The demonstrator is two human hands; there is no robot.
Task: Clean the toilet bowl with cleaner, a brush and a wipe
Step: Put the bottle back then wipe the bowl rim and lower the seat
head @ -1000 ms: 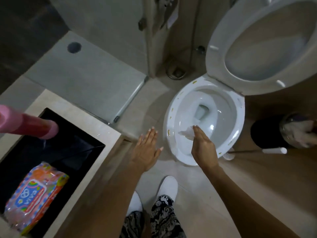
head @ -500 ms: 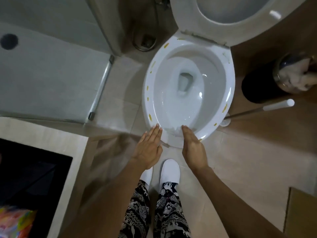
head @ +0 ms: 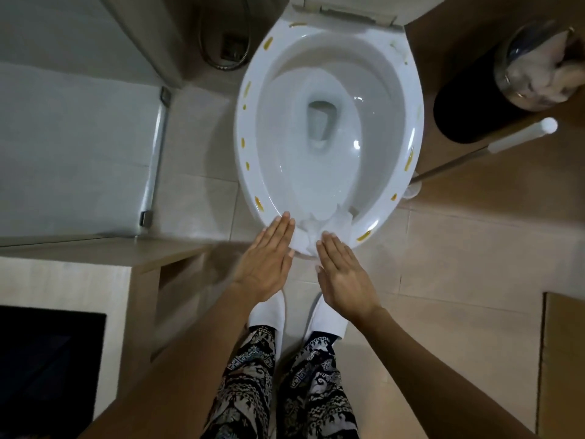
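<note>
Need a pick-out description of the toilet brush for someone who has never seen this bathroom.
Start at the white toilet bowl. On its right, a thin metal rod rises diagonally from the floor by the black bin: the toilet brush. Its white handle tip sets it apart.

Raised toilet lid (head: 348, 7) cut off above.

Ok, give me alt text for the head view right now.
Both hands, left and right, lie flat with straight fingers at the near rim of an open toilet bowl, a white wipe draped over the rim between them. Yellow spots dot the rim; a brush stands right.
</note>
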